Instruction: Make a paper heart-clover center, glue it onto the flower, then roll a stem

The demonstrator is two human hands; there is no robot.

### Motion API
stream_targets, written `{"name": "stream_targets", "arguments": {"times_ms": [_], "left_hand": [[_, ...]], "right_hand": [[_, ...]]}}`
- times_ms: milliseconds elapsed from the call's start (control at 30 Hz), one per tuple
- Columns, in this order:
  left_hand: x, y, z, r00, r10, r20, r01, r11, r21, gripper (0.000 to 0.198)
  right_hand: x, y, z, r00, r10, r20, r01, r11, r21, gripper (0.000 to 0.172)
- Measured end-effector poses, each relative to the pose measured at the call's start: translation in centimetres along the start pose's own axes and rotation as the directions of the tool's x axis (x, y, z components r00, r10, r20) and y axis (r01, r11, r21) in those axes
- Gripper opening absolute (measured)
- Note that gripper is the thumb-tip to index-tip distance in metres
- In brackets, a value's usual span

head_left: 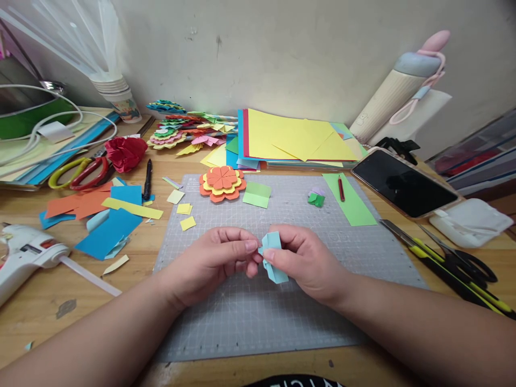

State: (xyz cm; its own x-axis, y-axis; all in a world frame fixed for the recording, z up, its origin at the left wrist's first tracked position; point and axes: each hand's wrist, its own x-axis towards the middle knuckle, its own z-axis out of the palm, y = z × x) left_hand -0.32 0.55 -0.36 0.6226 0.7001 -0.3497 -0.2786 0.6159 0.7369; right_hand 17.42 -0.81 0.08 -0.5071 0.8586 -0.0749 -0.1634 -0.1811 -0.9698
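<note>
Between my hands, above the grey cutting mat (pixel 226 328), is a small folded piece of light blue paper (pixel 276 273). My right hand (pixel 312 263) grips it, thumb pressed on its face and fingers behind. My left hand (pixel 221 252) pinches at the paper's left edge with thumb and forefinger. Beyond them on the mat lie a layered orange and yellow paper flower (pixel 222 183), a creased light green square (pixel 257 194) and a small green and purple folded paper piece (pixel 316 199).
At left lie a glue gun (pixel 28 252), blue paper scraps (pixel 108 231) and red-handled scissors (pixel 91 174). Coloured sheets (pixel 290 134) are stacked by the wall. A phone (pixel 405 180), black scissors (pixel 467 263) and a yellow-black cutter (pixel 447 274) lie at right.
</note>
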Motion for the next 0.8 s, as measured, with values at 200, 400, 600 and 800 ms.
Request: {"name": "stream_targets", "arguments": {"times_ms": [200,400,600,800], "left_hand": [[-0.01,0.15,-0.27,0.996,-0.082,0.024,0.082,0.997,-0.012,0.016],[0.04,0.07,-0.30,0.995,-0.098,0.001,0.098,0.995,-0.007,0.015],[0.11,-0.04,-0.43,0.996,-0.089,0.003,0.089,0.996,0.007,0.016],[0.04,-0.01,-0.18,0.998,-0.069,0.006,0.069,0.998,-0.004,0.016]], "right_hand": [[-0.18,0.11,-0.12,0.999,-0.017,0.028,0.016,1.000,0.017,0.015],[-0.17,0.26,0.02,0.999,-0.035,0.023,0.036,0.999,-0.031,0.016],[-0.18,0.38,-0.11,0.999,-0.038,0.023,0.039,0.997,-0.060,0.016],[-0.11,0.29,-0.03,1.000,-0.024,0.012,0.024,1.000,-0.015,0.015]]}}
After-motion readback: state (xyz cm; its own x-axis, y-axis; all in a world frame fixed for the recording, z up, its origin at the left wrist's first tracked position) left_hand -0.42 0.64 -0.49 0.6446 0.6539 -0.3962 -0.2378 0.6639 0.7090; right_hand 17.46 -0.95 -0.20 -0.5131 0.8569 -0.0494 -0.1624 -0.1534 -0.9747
